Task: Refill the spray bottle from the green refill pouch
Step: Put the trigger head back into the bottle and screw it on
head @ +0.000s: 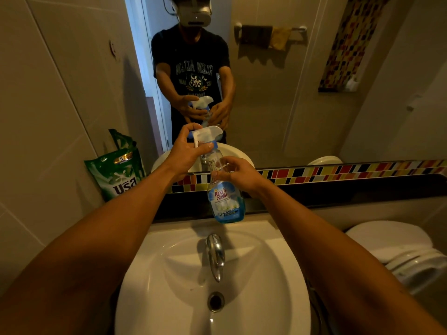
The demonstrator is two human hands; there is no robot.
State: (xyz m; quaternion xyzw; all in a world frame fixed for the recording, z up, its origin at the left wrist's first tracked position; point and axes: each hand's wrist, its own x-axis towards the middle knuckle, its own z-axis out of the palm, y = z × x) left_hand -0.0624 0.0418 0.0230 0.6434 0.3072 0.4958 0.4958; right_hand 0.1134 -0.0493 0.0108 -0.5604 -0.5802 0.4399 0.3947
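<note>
Head view, bathroom, looking down over a white washbasin (278, 274).

Room: pale tiled walls; mirror (266, 93) above the basin, reflecting the person in a dark printed T-shirt. Band of multicoloured mosaic tile (338, 171) along the mirror's lower edge, over a dark ledge (350, 189). Chrome tap (215, 255) at the basin's back edge; drain (216, 301) at the bowl's centre. White toilet (399, 250) to the right of the basin. Reflected towel rail with a dark and a yellow cloth (266, 36).

Items:
- Spray bottle (226, 199), clear, with blue liquid low in it; label reads "King's Stella", smaller print illegible. Held upright in the air above the basin's back edge, in front of the ledge.
- Trigger head (208, 134), white with a blue collar, on the bottle's neck.
- Green refill pouch (116, 174), standing at the left end of the ledge against the wall; Thai lettering, a "5" badge near the top.

Hands: left hand (186, 153) closed around the trigger head and collar; right hand (235, 172) wrapped around the bottle's upper body.
</note>
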